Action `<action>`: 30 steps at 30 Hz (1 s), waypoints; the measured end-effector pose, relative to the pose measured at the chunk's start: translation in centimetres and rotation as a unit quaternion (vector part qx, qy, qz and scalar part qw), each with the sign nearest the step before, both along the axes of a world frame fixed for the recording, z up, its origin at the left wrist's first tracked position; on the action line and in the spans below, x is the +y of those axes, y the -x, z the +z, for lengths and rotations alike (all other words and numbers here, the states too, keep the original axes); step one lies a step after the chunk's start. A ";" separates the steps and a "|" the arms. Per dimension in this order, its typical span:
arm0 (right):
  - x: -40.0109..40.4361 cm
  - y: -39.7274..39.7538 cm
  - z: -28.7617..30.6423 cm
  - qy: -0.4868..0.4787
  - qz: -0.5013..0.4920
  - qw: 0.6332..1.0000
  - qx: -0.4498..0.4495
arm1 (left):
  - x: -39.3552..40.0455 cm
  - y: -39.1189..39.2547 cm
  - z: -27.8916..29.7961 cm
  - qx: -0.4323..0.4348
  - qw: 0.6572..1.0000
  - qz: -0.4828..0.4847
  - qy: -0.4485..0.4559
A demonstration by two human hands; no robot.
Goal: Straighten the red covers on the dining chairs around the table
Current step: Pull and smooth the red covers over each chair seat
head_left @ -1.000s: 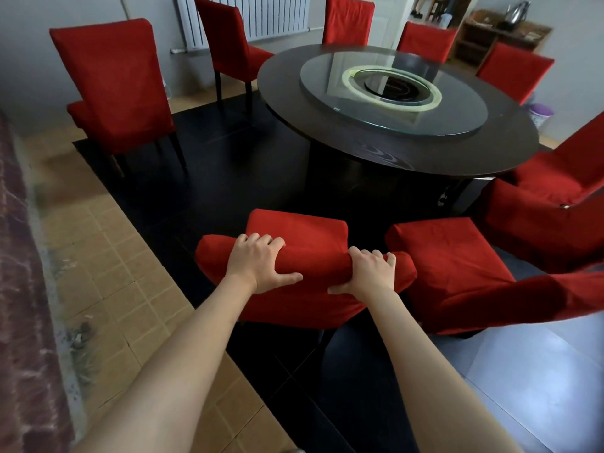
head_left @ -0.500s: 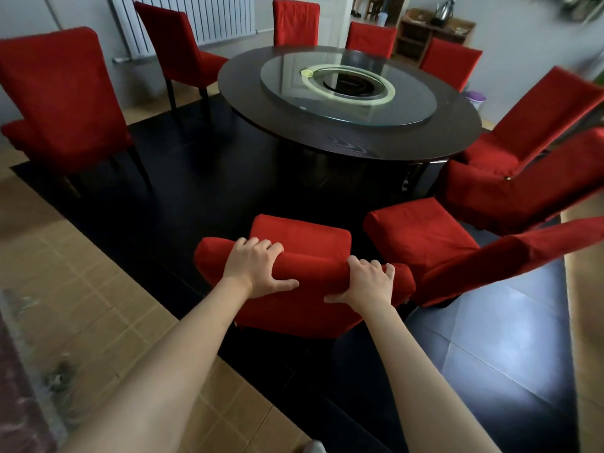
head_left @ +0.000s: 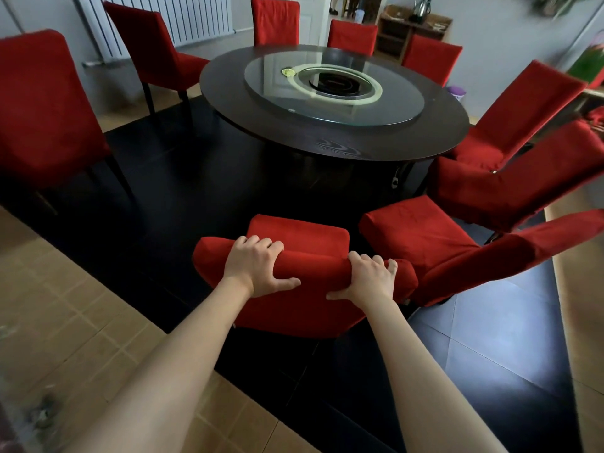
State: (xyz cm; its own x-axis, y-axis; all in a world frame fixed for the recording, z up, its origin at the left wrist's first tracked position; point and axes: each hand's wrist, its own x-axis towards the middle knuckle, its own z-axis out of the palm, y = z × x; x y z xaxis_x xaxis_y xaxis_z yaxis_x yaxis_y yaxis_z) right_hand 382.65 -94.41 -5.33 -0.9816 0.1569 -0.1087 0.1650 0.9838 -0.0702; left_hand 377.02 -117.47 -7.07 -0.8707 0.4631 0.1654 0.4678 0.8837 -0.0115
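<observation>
A dining chair in a red cover (head_left: pixel 304 308) stands right in front of me, its back toward me and its seat pointing at the round dark table (head_left: pixel 327 142). My left hand (head_left: pixel 256 268) grips the top edge of the chair back, fingers curled over it, thumb on the near side. My right hand (head_left: pixel 371 279) grips the same top edge further right. Beside it on the right is another red-covered chair (head_left: pixel 434 246), angled away. Several more red-covered chairs ring the table.
A glass turntable (head_left: pixel 333 89) lies on the table. A red chair (head_left: pixel 42 109) stands apart at the left, another (head_left: pixel 153 53) by the white radiator (head_left: pixel 170 18). Dark floor lies under the table, tan tiles to the left. A wooden shelf (head_left: pixel 411 31) with a kettle stands at the back.
Both hands keep their grip on the chair back. The view has swung to the right, bringing more of the chairs on the right side into sight.
</observation>
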 end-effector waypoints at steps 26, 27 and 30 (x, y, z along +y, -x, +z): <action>1.5 12.4 -0.2 -0.005 -0.007 1.000 0.009 | 1.8 12.7 -0.1 0.018 1.000 0.002 0.008; 1.7 13.0 -0.2 -0.004 -0.007 1.000 0.007 | 2.0 13.2 -0.1 0.019 1.000 0.004 0.006; 2.2 14.8 -0.3 -0.005 -0.003 1.000 0.003 | 2.4 14.8 -0.1 0.015 1.000 0.008 0.007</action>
